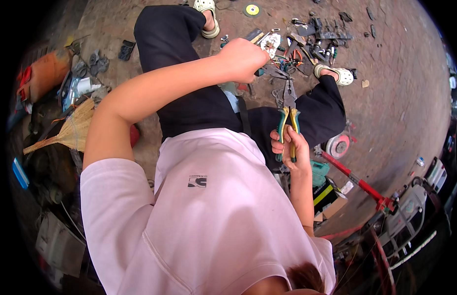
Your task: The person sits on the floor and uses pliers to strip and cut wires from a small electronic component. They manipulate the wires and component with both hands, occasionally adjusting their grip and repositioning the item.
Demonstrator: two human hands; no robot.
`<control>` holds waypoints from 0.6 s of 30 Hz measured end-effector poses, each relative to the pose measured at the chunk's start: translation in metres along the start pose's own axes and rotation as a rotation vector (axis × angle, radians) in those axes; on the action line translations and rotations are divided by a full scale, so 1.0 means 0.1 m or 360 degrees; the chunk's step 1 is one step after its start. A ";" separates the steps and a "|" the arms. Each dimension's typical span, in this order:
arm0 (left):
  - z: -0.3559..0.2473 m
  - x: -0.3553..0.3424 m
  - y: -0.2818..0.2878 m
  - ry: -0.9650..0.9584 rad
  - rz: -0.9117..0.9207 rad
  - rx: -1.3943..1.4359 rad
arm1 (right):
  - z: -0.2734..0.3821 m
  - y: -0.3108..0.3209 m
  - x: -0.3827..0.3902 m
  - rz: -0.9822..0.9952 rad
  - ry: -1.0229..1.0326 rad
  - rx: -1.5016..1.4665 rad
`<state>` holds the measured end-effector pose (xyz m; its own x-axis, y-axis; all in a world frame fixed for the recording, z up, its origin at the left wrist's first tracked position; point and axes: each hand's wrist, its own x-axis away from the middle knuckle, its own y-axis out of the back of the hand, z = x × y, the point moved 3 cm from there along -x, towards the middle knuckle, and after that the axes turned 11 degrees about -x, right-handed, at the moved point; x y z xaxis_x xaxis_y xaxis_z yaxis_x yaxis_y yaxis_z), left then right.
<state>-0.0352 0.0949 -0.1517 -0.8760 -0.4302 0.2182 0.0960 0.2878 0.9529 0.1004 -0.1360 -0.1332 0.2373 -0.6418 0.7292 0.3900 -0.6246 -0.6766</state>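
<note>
My right hand (291,146) is wrapped around the handles of pliers (289,101) with green and yellow grips. Their grey jaws point away from me. Across from it, my left hand (244,60) is closed in a fist around a green-handled tool (275,73) with a grey metal head. Most of its handle is hidden in the fist. The tool's tip meets or overlaps the pliers' jaws; whether they touch I cannot tell. Just beyond both hands, loose hand tools (293,61) and a crumpled white wrapper (271,43) lie on the floor.
More dark tools (331,34) lie at the far right, near my shoe (340,75). A yellow disc (251,10) lies far ahead. To my right are a red-centred disc (338,146), a green case (319,173) and a red bar (358,182). A straw broom (71,129) lies left.
</note>
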 end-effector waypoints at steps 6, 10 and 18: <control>-0.02 0.06 -0.13 0.0097 -0.0155 0.0158 | -0.16 0.09 -0.05 0.0489 -0.0200 -0.0967; -0.11 0.05 -0.17 0.0189 -0.0399 0.0250 | -0.29 -0.07 -0.13 0.0885 -0.0143 -0.1368; -0.51 -0.23 -0.36 0.0284 -0.1042 0.0736 | -0.46 -0.51 -0.30 0.2111 -0.0397 -0.2091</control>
<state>0.0055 0.0508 -0.1808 -0.5948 -0.7518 -0.2846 -0.6473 0.2381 0.7241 0.0319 -0.1052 -0.1252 -0.0730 -0.9345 -0.3483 -0.9404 0.1808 -0.2880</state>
